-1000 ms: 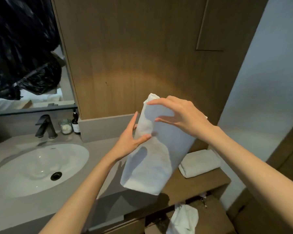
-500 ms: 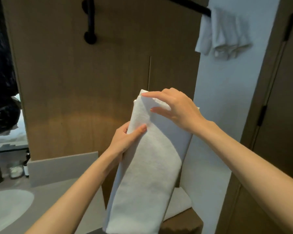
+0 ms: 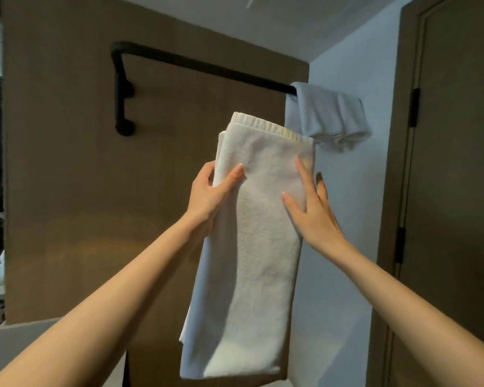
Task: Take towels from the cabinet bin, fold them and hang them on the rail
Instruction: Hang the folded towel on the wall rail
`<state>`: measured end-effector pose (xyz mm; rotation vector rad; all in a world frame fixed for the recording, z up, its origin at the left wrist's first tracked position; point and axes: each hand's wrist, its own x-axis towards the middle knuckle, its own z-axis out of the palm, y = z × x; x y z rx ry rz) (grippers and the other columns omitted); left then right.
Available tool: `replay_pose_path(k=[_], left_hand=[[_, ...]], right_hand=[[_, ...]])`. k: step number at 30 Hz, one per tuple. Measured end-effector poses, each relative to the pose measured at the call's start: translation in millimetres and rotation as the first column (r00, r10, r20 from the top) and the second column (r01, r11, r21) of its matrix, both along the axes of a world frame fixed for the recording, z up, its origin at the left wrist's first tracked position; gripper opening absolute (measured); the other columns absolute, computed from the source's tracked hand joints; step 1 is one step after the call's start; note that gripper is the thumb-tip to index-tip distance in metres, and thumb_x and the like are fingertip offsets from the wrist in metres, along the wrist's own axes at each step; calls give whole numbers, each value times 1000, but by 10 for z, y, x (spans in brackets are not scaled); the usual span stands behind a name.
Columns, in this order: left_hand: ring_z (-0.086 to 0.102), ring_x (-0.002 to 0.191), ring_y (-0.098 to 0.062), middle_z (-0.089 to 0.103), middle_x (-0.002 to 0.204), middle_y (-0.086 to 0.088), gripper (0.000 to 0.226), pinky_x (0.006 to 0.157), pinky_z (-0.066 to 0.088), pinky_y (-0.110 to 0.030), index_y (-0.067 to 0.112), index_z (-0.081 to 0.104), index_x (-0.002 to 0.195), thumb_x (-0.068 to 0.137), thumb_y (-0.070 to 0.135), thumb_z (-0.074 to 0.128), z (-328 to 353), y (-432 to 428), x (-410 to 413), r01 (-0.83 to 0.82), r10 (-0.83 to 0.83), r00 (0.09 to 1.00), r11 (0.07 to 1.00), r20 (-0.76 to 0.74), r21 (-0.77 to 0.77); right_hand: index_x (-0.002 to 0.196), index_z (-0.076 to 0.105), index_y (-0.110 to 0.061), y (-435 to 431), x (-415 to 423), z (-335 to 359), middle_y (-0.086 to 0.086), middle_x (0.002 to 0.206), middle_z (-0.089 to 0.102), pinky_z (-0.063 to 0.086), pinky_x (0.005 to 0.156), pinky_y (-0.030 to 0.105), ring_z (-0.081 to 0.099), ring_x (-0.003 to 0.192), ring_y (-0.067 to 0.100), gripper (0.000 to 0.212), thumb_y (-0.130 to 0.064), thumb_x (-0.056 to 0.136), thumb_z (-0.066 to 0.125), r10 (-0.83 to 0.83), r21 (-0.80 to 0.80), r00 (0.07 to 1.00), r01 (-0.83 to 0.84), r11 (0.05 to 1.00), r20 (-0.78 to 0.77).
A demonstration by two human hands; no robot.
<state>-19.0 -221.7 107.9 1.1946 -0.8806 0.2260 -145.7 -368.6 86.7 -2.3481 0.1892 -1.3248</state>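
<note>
I hold a folded white towel (image 3: 252, 247) upright in front of me, its top edge just below the black rail (image 3: 207, 67). My left hand (image 3: 210, 196) grips the towel's left edge, thumb on the front and fingers behind. At the right edge is my right hand (image 3: 310, 210), thumb and forefinger straight on the front and the other fingers past the edge. The rail runs along the wooden wall panel (image 3: 67, 191). Another white towel (image 3: 330, 118) hangs over the rail's right end.
A brown door (image 3: 458, 191) with black hinges stands at the right, beside a pale wall. The grey counter backsplash (image 3: 25, 336) shows at the lower left. A dark mirror edge lies at the far left.
My view has tilted up from the sink and counter to the rail. Both hands have lifted the towel higher, and my right hand has slid from the top edge down to the right edge.
</note>
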Motion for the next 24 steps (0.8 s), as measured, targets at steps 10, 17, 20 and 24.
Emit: replay_pose_path(k=[10, 17, 20, 24], left_hand=[[63, 83, -5, 65, 98, 7, 35, 62, 48, -13, 19, 57, 108, 84, 39, 72, 915, -648, 416, 45, -45, 999, 987, 5, -154], [68, 92, -17, 68, 108, -2, 43, 77, 57, -31, 17, 55, 122, 87, 38, 69, 1738, -973, 946, 78, -46, 990, 967, 134, -244], [69, 96, -25, 67, 114, -9, 52, 75, 59, -37, 13, 53, 125, 84, 39, 70, 1987, -1061, 1201, 164, -130, 971, 972, 198, -167], [70, 96, -22, 65, 120, -9, 73, 70, 59, -32, 14, 47, 134, 76, 44, 77, 2122, -1108, 1457, 184, -170, 953, 982, 249, -34]], right_hand=[[151, 17, -27, -463, 506, 480, -22, 152, 16, 17, 100, -6, 17, 134, -13, 68, -1, 97, 50, 287, 86, 903, -329, 940, 320], [151, 26, -19, -928, 1171, 1404, -17, 146, 26, 21, 100, -2, 24, 130, -11, 66, -2, 94, 55, 274, -89, 832, -264, 960, 482], [150, 29, -15, -1061, 1410, 1738, -16, 141, 30, 24, 104, 3, 27, 129, -8, 65, 1, 93, 55, 272, -84, 796, -270, 959, 541], [150, 30, -19, -1203, 1605, 2126, -10, 148, 35, 26, 101, 4, 32, 136, 3, 64, -1, 93, 54, 258, -78, 777, -262, 962, 574]])
